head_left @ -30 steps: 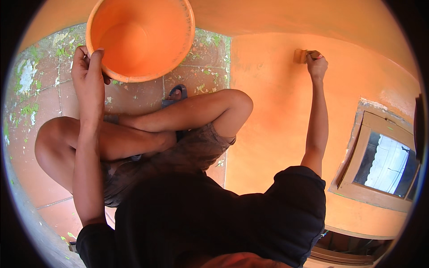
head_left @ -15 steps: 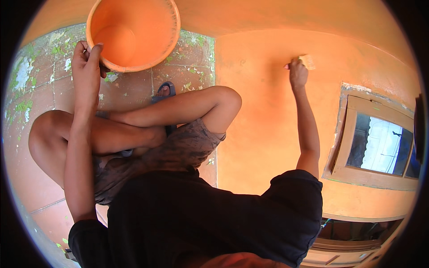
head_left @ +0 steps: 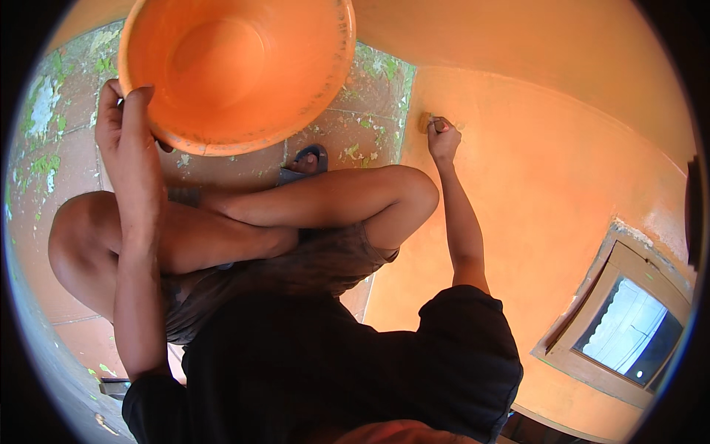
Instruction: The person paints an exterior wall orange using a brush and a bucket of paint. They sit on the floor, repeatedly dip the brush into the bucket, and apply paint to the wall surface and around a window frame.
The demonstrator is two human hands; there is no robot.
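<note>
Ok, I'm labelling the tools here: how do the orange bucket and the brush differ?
The orange bucket is large and round-mouthed; the brush is much smaller. The left hand grips the bucket at its rim, while the right hand holds the brush at the orange wall. Each is held in one hand.

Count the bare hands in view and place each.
2: the left hand grips a round orange plastic tub by its rim; the right hand holds a small tan brush at the orange wall.
</note>
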